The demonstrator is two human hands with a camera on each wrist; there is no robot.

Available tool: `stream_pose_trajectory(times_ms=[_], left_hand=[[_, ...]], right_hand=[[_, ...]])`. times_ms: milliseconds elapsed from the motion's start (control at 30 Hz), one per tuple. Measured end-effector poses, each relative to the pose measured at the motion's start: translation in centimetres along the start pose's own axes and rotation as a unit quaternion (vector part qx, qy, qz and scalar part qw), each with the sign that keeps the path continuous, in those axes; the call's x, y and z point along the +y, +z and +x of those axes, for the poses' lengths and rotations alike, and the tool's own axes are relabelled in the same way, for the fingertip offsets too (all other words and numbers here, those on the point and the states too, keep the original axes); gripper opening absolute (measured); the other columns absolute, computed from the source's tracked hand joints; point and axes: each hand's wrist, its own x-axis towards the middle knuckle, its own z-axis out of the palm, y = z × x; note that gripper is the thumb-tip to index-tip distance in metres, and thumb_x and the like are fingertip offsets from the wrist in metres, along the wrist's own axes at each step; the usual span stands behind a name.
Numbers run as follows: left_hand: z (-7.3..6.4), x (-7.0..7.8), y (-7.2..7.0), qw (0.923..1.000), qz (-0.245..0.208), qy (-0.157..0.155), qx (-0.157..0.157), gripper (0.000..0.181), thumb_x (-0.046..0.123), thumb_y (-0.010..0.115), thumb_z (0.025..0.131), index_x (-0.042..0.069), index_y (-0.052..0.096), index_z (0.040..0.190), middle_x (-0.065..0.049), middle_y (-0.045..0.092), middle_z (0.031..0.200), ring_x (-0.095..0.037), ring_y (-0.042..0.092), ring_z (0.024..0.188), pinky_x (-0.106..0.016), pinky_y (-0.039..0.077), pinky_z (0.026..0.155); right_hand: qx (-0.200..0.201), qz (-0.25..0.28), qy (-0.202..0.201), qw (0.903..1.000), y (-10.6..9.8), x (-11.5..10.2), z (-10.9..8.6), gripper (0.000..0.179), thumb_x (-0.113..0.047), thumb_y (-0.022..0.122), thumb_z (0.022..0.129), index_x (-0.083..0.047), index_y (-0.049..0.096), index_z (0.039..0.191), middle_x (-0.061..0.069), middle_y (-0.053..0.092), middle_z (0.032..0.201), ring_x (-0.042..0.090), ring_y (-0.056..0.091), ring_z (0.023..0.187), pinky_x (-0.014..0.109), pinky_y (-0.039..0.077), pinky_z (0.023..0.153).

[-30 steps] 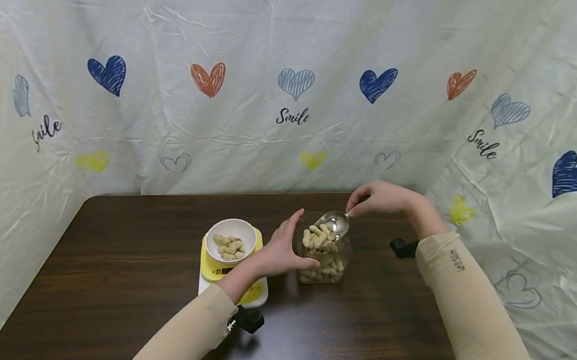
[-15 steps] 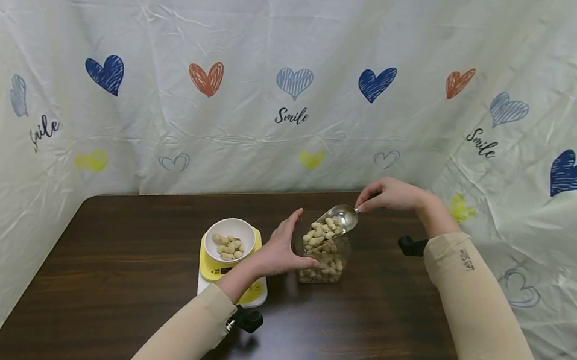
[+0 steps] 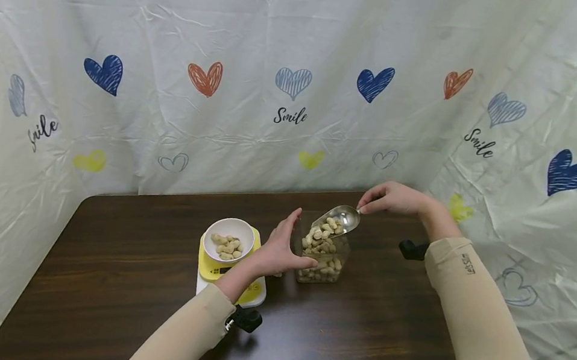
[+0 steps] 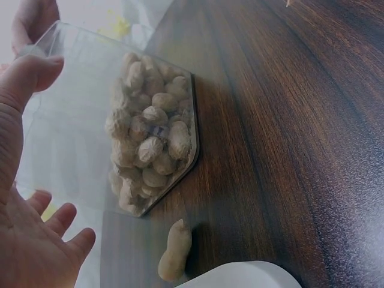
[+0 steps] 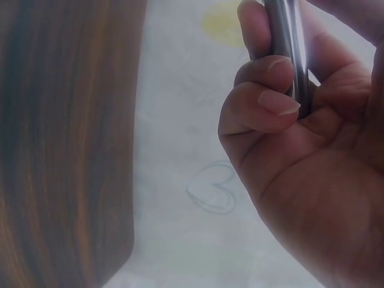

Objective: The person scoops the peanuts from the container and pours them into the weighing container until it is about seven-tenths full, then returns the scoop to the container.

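Note:
A clear plastic container (image 3: 321, 272) of unshelled peanuts (image 4: 150, 126) stands on the table. My left hand (image 3: 279, 254) steadies it, thumb across the near side and fingers along the left; in the left wrist view the lower fingers are spread apart from the wall. Over the container's mouth tilts a metal scoop (image 3: 347, 217), low end to the left, with several peanuts in it. My right hand (image 3: 391, 198) grips the scoop by its handle (image 5: 288, 42), fingers curled round it. One loose peanut (image 4: 176, 251) lies on the tabletop near the container.
Left of the container, a yellow and white kitchen scale (image 3: 211, 268) carries a white bowl (image 3: 252, 242) with several peanuts. My left forearm passes over the scale's right part. A white curtain (image 3: 237, 155) with hearts hangs behind the dark wooden table (image 3: 132, 287).
My right hand has drawn the scoop up and to the right, with peanuts in it. A loose peanut now shows beside my left hand. The left hand has hardly moved.

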Motion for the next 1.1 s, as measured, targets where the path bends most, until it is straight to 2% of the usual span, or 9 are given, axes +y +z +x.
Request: stream_pose_trajectory(times_ms=[333, 533, 633, 767, 900, 1100], left_hand=[[-0.1, 0.2, 0.0, 1.0, 0.0, -0.001, -0.004, 0.121, 0.046, 0.085, 0.081, 0.038, -0.002, 0.164, -0.005, 0.021, 0.165, -0.027, 0.026, 0.148, -0.055, 0.03, 0.114], [-0.5, 0.5, -0.3, 0.9995, 0.022, -0.009, -0.018, 0.129, 0.048, 0.086, 0.081, 0.043, -0.017, 0.16, -0.004, 0.005, 0.171, -0.035, 0.006, 0.155, -0.059, 0.024, 0.117], [-1.1, 1.1, -0.9, 0.9995, 0.026, -0.001, -0.017, 0.131, 0.051, 0.086, 0.079, 0.045, -0.017, 0.158, -0.002, 0.002, 0.171, -0.034, 0.003, 0.155, -0.06, 0.023, 0.117], [-2.1, 1.9, -2.5, 0.9993, 0.029, 0.023, -0.004, 0.127, 0.056, 0.086, 0.077, 0.047, -0.01, 0.16, 0.003, 0.006, 0.17, -0.025, 0.008, 0.155, -0.056, 0.027, 0.116], [-3.4, 2.3, -4.9, 0.9981, 0.039, 0.048, 0.01, 0.12, 0.054, 0.085, 0.079, 0.044, 0.0, 0.162, 0.007, 0.015, 0.167, -0.018, 0.015, 0.153, -0.052, 0.029, 0.115], [-5.7, 1.8, -8.7, 0.9957, 0.062, 0.057, 0.04, 0.113, 0.054, 0.086, 0.078, 0.038, 0.014, 0.164, 0.01, 0.023, 0.164, -0.018, 0.019, 0.15, -0.051, 0.031, 0.114]], right_hand=[[0.008, 0.022, 0.014, 0.9996, 0.3, 0.4, -0.5, 0.03, -0.03, 0.075, 0.095, -0.007, 0.075, 0.114, 0.008, 0.068, 0.108, 0.028, 0.054, 0.092, 0.036, 0.046, 0.075], [0.012, 0.04, 0.004, 0.9991, 0.5, 0.7, -0.5, 0.029, -0.028, 0.074, 0.095, -0.006, 0.075, 0.114, 0.007, 0.067, 0.107, 0.021, 0.054, 0.087, 0.035, 0.046, 0.071], [0.025, 0.043, -0.003, 0.9988, 0.5, 0.7, -0.5, 0.027, -0.029, 0.073, 0.096, -0.008, 0.076, 0.113, 0.006, 0.067, 0.106, 0.021, 0.053, 0.086, 0.035, 0.046, 0.07], [0.042, 0.049, -0.01, 0.9979, 0.6, 0.2, -0.4, 0.027, -0.031, 0.072, 0.097, -0.01, 0.076, 0.113, 0.006, 0.067, 0.109, 0.022, 0.052, 0.087, 0.035, 0.045, 0.07], [0.052, 0.046, -0.018, 0.9974, 0.8, -0.6, -0.2, 0.03, -0.034, 0.072, 0.097, -0.01, 0.076, 0.114, 0.008, 0.067, 0.113, 0.024, 0.052, 0.091, 0.036, 0.046, 0.074], [0.063, 0.039, -0.038, 0.9965, 1.7, -2.1, 0.1, 0.032, -0.038, 0.072, 0.097, -0.013, 0.076, 0.117, 0.005, 0.069, 0.123, 0.022, 0.06, 0.112, 0.047, 0.046, 0.096]])
